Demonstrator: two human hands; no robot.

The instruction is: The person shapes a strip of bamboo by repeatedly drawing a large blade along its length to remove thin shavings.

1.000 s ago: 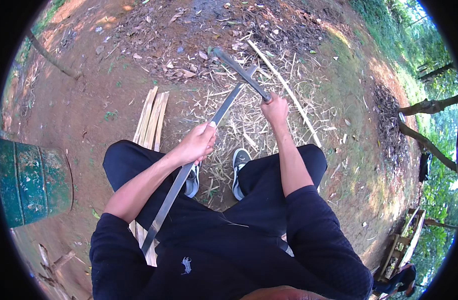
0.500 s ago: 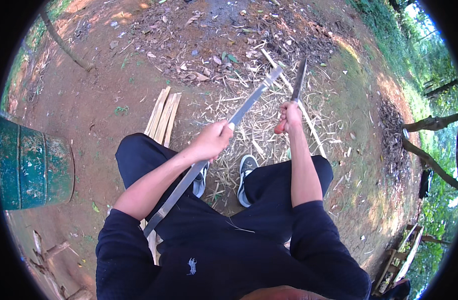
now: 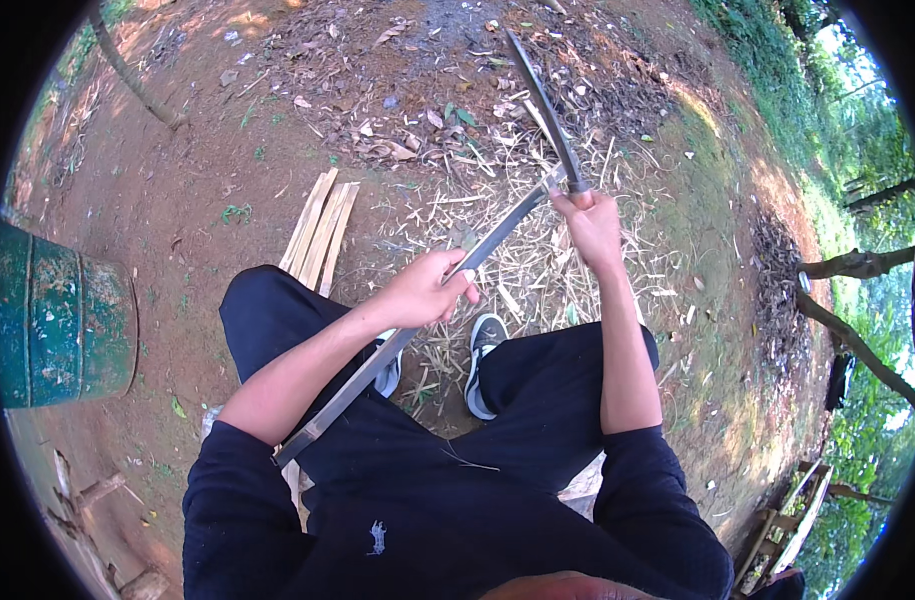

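Note:
My left hand (image 3: 426, 291) grips a long thin bamboo strip (image 3: 350, 390) that runs from beside my left hip up and to the right. My right hand (image 3: 590, 224) holds the handle of a long dark knife (image 3: 544, 100), its blade pointing up and away from me. The far tip of the strip meets the knife just above my right hand. Both of my shoes (image 3: 483, 362) rest on the ground below the hands, among pale shavings (image 3: 538, 270).
A small stack of split bamboo slats (image 3: 321, 226) lies on the dirt to the left of my knee. A green metal drum (image 3: 53, 315) stands at far left. Dry leaves and debris cover the ground ahead. Branches and a wooden frame (image 3: 793, 525) are at right.
The knife blade has swung from lying leftward across the strip to pointing up and away. My right hand has stayed at the strip's far end and my left hand has stayed midway along it.

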